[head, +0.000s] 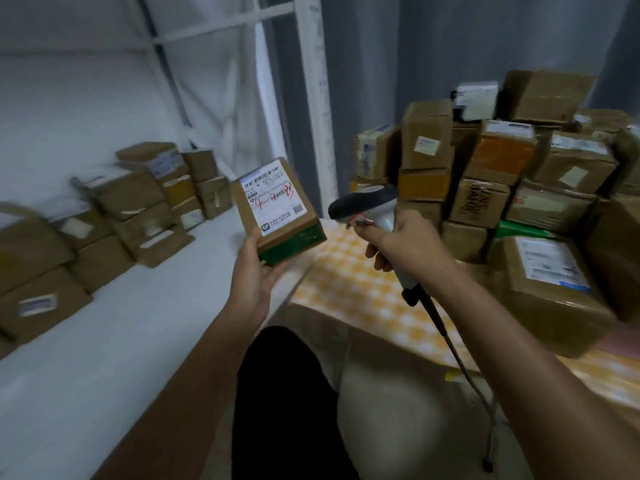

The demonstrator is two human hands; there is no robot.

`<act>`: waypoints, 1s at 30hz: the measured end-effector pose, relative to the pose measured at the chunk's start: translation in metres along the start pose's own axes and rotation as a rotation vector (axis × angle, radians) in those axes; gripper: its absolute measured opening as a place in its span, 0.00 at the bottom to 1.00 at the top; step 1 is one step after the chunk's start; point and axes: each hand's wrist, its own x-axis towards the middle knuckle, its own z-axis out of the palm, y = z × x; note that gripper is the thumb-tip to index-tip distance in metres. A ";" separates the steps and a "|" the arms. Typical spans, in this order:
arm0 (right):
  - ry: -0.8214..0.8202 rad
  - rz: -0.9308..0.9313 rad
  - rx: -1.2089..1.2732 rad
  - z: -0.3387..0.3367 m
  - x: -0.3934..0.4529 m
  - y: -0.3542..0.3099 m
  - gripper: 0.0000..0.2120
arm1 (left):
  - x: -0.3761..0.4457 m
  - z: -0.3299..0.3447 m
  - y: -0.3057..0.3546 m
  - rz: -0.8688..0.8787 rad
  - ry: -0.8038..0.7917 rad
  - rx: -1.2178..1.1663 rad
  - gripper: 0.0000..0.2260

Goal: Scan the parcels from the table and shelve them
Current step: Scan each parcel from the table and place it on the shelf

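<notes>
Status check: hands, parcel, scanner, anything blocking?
Left hand holds small parcel, label up. Right hand grips scanner, head aimed toward the label. Nothing between them. Shelf bare in front of stacked boxes.

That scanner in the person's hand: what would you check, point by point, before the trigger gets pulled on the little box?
1. Parcel held firmly by the left hand: ok.
2. Label turned up and uncovered: ok.
3. Scanner gripped by the right hand: ok.
4. Scanner head aimed at the label: cannot tell; it points toward the parcel, but no beam shows.
5. Cable hanging free of the table: ok.
6. Bare space on the shelf for this parcel: ok.
</notes>
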 end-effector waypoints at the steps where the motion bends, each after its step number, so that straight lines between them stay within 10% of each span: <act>1: -0.055 -0.027 -0.009 0.015 0.001 -0.007 0.08 | -0.004 -0.015 0.017 0.061 0.048 0.017 0.14; 16: -0.477 -0.202 -0.207 0.157 -0.032 -0.064 0.14 | -0.068 -0.239 0.176 0.405 0.861 0.160 0.24; 30: -0.529 -0.196 -0.301 0.192 -0.042 -0.060 0.14 | -0.040 -0.356 0.209 0.084 1.110 0.710 0.33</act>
